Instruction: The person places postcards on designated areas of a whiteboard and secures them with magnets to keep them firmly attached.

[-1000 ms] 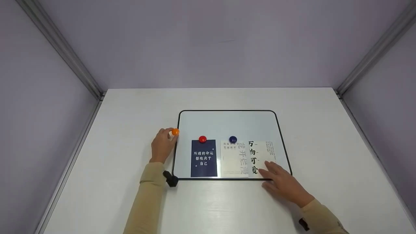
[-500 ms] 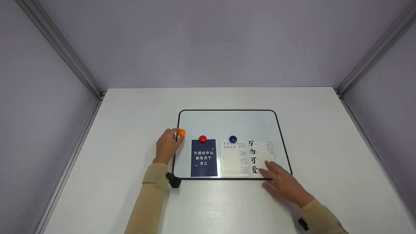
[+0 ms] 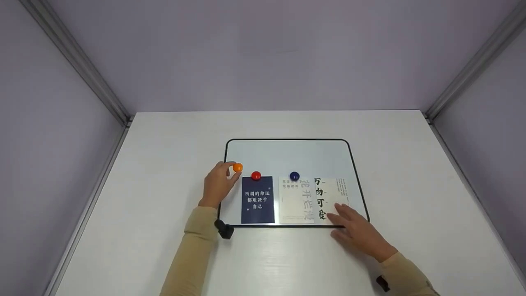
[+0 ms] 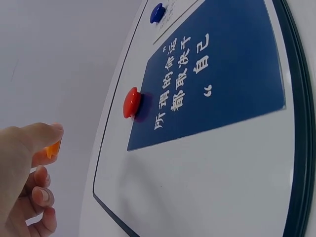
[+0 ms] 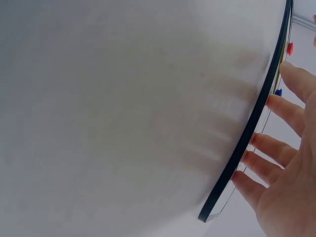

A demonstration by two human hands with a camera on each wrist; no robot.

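My left hand point(image 3: 215, 187) pinches an orange round magnet point(image 3: 238, 167) between thumb and fingertip, held over the left part of a black-rimmed whiteboard point(image 3: 287, 156). In the left wrist view the orange magnet point(image 4: 53, 149) is apart from the board. Just to its right, a red magnet point(image 3: 256, 176) sits at the top edge of a navy card point(image 3: 257, 216) with white characters. A dark blue magnet point(image 3: 294, 176) sits atop a pale card point(image 3: 292, 205). Fingers of my right hand point(image 3: 361, 234) rest on the lower part of a third card point(image 3: 333, 191) with bold black characters.
The whiteboard lies on a white table point(image 3: 172, 135). Grey-lilac panels point(image 3: 271, 53) stand behind and at both sides. A small black device point(image 3: 224, 229) is at the left sleeve's cuff, another black device point(image 3: 383, 283) at the right.
My left hand has moved right with the orange magnet, from the board's left rim to a spot near the red magnet. The right hand stays in place.
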